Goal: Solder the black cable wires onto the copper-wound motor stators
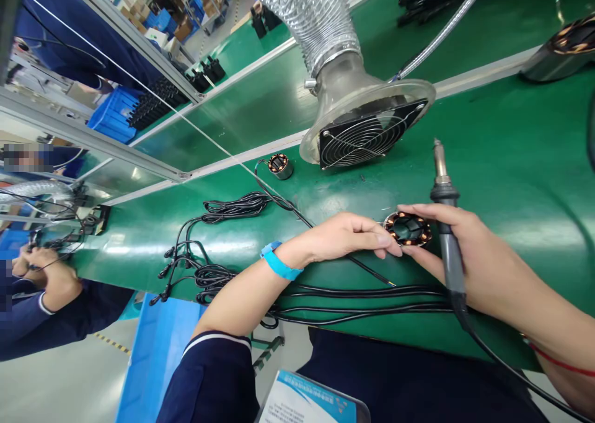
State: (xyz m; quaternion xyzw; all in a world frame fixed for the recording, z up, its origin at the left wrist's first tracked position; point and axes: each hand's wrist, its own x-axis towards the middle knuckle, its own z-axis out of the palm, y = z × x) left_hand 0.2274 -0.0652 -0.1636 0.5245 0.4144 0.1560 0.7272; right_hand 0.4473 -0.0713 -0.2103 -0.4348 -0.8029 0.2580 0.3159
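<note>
A motor stator (409, 218), a ring with copper windings around a dark centre, is held just above the green bench. My left hand (346, 238) pinches its left edge between thumb and fingers. My right hand (486, 265) grips the stator's right side with thumb and forefinger. That same hand also holds a soldering iron (450, 258), its handle crossing the palm and its metal tip pointing up and away from the stator. Below my hands lie black cables (367, 291), one with a stripped end showing fine wires.
A fume-extraction hood (367, 128) with a fan grille hangs just beyond my hands. A second stator (280, 166) with a cable stands to the left. Coiled black cables (237, 207) lie nearby. A co-worker's hands (39, 265) are at the far left; a blue bin (155, 355) stands below.
</note>
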